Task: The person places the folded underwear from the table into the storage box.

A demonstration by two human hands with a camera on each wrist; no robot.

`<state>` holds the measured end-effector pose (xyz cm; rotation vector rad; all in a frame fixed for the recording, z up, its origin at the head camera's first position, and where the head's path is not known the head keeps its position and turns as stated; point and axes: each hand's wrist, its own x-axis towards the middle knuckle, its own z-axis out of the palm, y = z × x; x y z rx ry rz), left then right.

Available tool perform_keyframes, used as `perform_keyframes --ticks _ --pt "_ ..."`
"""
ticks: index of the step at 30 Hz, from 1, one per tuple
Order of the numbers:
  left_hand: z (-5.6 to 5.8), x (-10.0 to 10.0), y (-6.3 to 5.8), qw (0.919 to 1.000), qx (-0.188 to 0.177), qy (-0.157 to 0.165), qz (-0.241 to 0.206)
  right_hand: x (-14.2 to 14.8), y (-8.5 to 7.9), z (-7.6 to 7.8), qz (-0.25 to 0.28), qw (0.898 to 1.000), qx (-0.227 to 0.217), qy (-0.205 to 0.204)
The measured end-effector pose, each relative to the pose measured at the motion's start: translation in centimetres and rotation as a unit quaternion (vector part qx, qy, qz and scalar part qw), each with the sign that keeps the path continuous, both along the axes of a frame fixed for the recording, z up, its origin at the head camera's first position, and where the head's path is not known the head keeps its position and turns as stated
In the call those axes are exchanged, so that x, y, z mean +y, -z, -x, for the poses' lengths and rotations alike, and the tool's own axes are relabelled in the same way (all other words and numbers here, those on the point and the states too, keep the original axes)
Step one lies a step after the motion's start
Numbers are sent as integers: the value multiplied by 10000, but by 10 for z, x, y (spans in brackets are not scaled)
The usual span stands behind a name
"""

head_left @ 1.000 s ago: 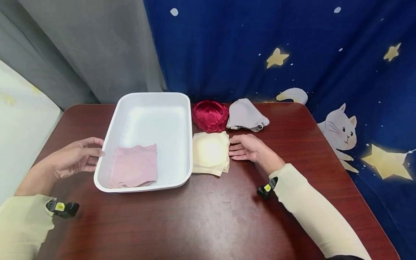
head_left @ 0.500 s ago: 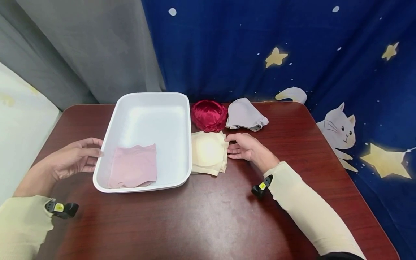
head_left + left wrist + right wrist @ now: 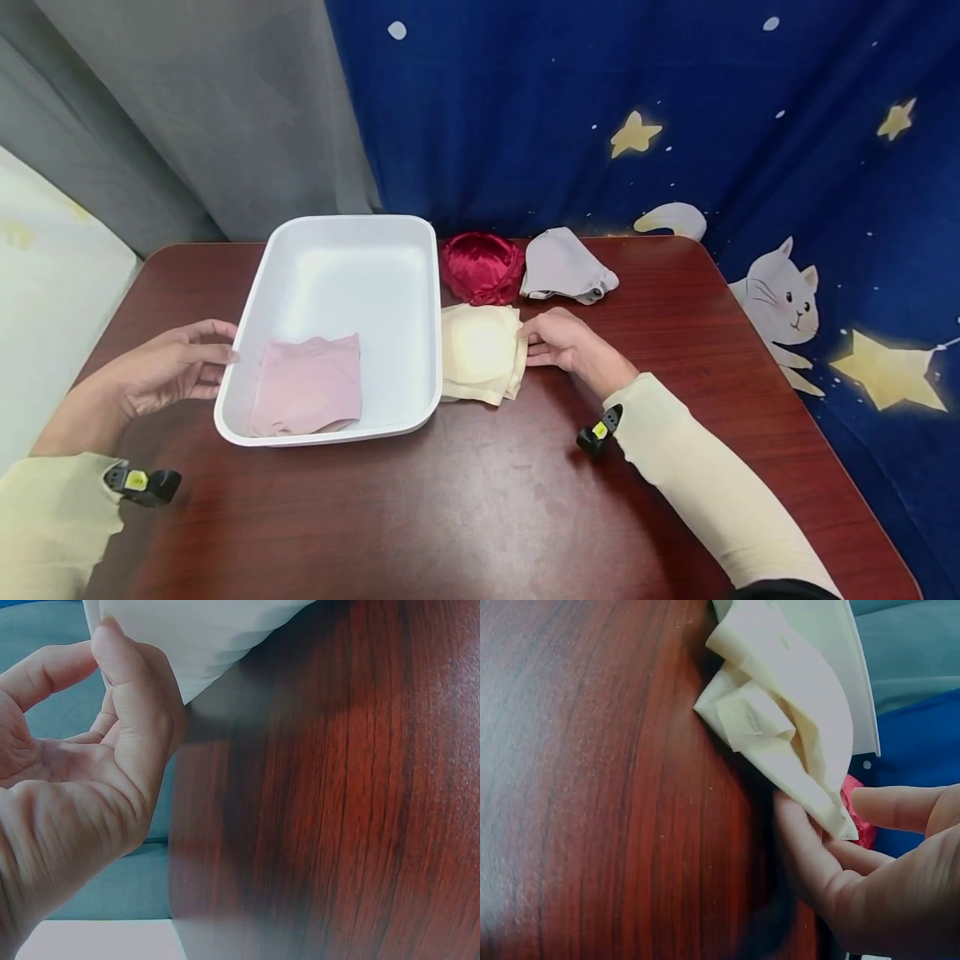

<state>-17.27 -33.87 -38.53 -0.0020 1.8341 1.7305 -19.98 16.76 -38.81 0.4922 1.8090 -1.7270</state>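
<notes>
A white plastic tub (image 3: 397, 317) stands on the table with a folded pink garment (image 3: 311, 383) lying flat in its near left corner. My left hand (image 3: 183, 362) pinches the tub's left rim between thumb and fingers; the left wrist view shows the fingertips meeting there. To the right of the tub lies a folded cream bra (image 3: 480, 350), its cup bulging upward. My right hand (image 3: 562, 342) holds the bra's right edge, fingers (image 3: 806, 840) tucked beneath it and thumb above. In the right wrist view that edge lifts and several fabric layers show.
A red satin bra (image 3: 482, 268) sits behind the cream one, close to the tub. Beside it is a light grey folded garment (image 3: 566, 265). The brown table's (image 3: 450, 517) far edge runs along grey and blue curtains (image 3: 525, 108).
My right hand has shifted slightly left, and its thumb and fingers have come together on the cream bra's edge. The left hand stays at the tub's rim.
</notes>
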Motion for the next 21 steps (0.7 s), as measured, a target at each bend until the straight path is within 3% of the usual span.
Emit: perform_keyframes --ticks 7,21 --pt "0 -1 1 10000 46 16 -26 -9 3 1 -43 9998 99 -164" --pt "0 1 -2 10000 22 27 -34 -15 11 0 -2 9999 76 -118"
